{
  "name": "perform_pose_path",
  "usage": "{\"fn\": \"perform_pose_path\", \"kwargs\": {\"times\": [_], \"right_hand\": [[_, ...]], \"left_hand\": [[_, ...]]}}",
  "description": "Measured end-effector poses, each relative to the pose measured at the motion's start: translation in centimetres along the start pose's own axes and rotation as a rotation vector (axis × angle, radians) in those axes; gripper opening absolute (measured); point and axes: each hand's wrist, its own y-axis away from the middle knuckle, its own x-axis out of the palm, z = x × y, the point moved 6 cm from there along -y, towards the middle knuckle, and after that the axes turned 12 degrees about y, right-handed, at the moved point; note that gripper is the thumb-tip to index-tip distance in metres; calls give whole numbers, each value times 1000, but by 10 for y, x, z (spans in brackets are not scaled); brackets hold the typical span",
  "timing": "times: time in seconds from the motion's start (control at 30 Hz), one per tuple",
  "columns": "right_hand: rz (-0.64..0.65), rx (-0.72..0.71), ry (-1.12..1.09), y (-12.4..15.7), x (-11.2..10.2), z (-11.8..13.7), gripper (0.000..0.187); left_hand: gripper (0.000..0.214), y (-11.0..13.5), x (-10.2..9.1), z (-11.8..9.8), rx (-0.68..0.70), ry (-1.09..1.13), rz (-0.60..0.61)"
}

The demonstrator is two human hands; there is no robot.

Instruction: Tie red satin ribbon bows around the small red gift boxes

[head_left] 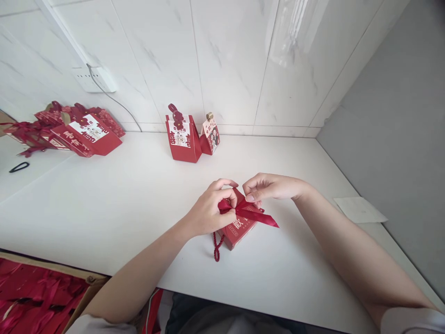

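Observation:
A small red gift box (239, 230) with gold lettering lies on the white table (114, 204), a twisted red cord handle (217, 247) trailing from its near end. A red satin ribbon (257, 215) crosses its top. My left hand (210, 208) is closed, pinching a loop of the ribbon over the box. My right hand (267, 186) is closed too, its fingertips pinching the ribbon right beside the left hand's. Both hands hide the far part of the box.
Two finished red boxes (184, 137) stand against the tiled wall. A heap of folded red boxes (81, 131) lies at the far left, near a black hair tie (19, 167). A carton of red ribbons (38, 297) sits below the front edge. A white sheet (359, 209) lies right.

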Motion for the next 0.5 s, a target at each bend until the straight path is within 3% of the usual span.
{"fn": "perform_pose_path", "kwargs": {"times": [0.4,0.5], "right_hand": [[-22,-5,31,-3,-2,-4,34],[13,-17,14,0,0,2,33]], "left_hand": [[3,0,0,5,-49,47,34],[4,-2,-5,6,-26,163,146]]}}
